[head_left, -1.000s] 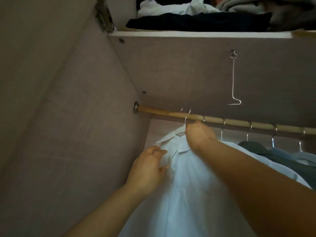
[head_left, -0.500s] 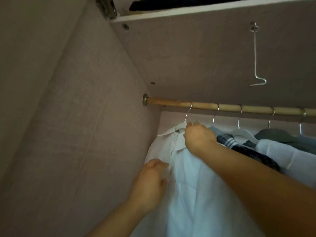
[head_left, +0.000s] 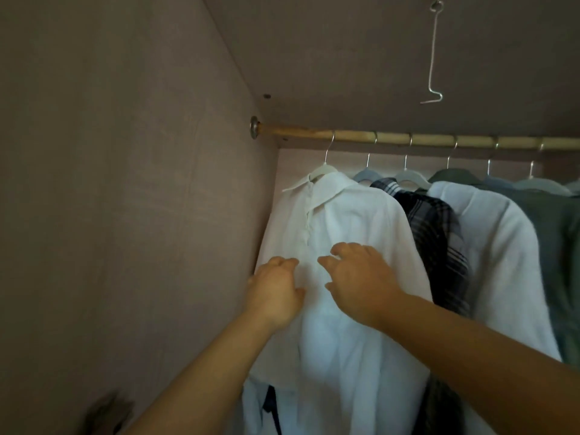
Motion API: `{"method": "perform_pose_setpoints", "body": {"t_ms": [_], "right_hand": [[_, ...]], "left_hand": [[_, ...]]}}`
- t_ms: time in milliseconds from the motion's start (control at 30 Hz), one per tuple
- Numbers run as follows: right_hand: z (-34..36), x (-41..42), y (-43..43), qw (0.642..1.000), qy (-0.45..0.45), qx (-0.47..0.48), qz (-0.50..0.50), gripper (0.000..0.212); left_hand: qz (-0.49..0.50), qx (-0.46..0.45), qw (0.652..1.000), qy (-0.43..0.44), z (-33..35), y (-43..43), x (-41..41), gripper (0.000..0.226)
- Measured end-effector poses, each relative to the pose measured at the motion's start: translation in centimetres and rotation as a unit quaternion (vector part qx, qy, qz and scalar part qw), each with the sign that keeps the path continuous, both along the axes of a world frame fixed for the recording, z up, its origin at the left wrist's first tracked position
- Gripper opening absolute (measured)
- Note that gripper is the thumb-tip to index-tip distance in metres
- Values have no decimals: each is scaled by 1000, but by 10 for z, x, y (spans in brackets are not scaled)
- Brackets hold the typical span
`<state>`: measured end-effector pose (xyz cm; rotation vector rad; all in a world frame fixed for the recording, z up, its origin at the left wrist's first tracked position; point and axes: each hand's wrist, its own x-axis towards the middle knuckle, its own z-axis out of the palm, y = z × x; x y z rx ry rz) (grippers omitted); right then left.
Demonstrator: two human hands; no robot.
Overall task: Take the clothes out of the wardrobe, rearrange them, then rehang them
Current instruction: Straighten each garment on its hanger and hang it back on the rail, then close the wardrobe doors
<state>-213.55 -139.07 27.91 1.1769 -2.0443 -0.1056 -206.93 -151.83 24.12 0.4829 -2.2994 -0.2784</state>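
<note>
head view: both hands on a white shirt hung at the left end of the wardrobe rod

the white collared shirt (head_left: 354, 221) hangs on a pale hanger (head_left: 323, 169) whose metal hook is over the wooden rod (head_left: 314, 133), nearest the wardrobe side wall (head_left: 125, 183). the left hand (head_left: 276, 290) lies against the shirt front by the button placket, fingers curled; i cannot tell whether its grip pinches the cloth. the right hand (head_left: 361, 284) rests just beside it on the chest of the shirt, grip wide, fingers spread and holding nothing. to the right hang a dark plaid shirt (head_left: 436, 233), another white garment (head_left: 496, 233) and green garments (head_left: 549, 215). a wire hook (head_left: 434, 58) dangles from the panel above
</note>
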Motion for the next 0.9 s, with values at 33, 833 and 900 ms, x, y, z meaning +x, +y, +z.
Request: {"method": "perform_pose_setpoints", "body": {"t_ms": [33, 833, 900], "right_hand": [[-10, 5, 8, 1000, -10, 12, 2, 41], [-77, 302, 229, 966, -105, -48, 233, 50], [-69, 332, 232, 958, -72, -92, 262, 49]], "left_hand": [[-1, 5, 1000, -8, -7, 5, 7, 56], [83, -144, 976, 142, -54, 252, 397, 46], [90, -181, 961, 190, -44, 260, 433, 43]]}}
